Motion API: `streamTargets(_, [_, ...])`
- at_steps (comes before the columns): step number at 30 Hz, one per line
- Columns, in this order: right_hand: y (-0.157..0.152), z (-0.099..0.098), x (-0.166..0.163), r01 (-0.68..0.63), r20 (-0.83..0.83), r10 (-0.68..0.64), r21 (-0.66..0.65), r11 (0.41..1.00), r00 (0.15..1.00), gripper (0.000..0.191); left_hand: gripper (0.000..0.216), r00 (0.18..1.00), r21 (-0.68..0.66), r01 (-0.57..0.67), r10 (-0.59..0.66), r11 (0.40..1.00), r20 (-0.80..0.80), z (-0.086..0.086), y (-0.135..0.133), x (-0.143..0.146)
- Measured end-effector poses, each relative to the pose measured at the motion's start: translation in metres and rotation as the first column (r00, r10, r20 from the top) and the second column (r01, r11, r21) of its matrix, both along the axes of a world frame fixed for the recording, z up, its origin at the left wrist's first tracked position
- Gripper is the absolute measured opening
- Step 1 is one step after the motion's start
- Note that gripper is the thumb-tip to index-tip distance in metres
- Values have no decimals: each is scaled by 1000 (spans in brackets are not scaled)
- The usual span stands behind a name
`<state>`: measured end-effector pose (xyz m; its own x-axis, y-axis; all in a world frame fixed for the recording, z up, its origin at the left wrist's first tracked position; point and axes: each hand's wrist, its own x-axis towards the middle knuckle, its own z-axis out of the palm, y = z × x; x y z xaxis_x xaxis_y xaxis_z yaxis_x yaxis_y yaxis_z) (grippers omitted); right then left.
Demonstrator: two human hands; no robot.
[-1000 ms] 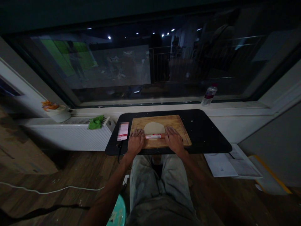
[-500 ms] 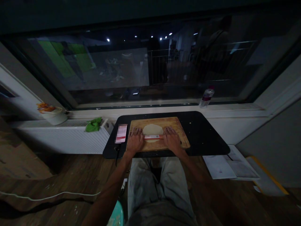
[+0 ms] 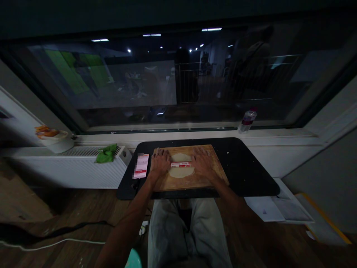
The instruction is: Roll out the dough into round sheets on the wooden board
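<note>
A: Grip, L + R?

B: Looking at left hand (image 3: 161, 160) & right hand (image 3: 203, 159): both open, palms down over the roller's (image 3: 180, 164) ends, fingers stretched fwd.

A: And the dough (image 3: 181, 173)?

B: Flat & round under the roller, btwn hands, on the wooden board (image 3: 192, 184), on the black surface (image 3: 240, 167).

A: See any risk?

B: Poss. lopsided, if pressed harder on one side. Could stick or tear, if too tacky. Maybe a board slip too, b/c of hard pushes so nr the front edge; prob. bad for the phone (image 3: 141, 166), just L of board.

A: Anything else on top?

B: Pale crumbs (image 3: 228, 152), R side.

A: Room?

B: V. dim. Bottle (image 3: 247, 121) on the windowsill (image 3: 279, 133), dark window (image 3: 125, 89) behind. Radiator (image 3: 83, 171) at L, w/ green cloth (image 3: 106, 153) + white bowl (image 3: 57, 143). Cable (image 3: 55, 243) on wood floor (image 3: 83, 212), teal basin (image 3: 134, 259) mostly cut off.
</note>
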<state>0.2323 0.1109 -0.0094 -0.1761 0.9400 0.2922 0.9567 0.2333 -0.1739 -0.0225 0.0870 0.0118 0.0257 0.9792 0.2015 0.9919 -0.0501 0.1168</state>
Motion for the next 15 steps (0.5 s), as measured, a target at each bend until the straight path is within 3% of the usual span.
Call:
streamTargets(9, [40,7,-3,10,7,-9,-140,990,1000,57,49,1000,-36,-27,26,999,-11,0,33,-3])
streamTargets(15, [60,17,-8,21,-19,-24,-155,988,1000,52,48,1000,-11,-27,27,1000,-3,2,53,-4])
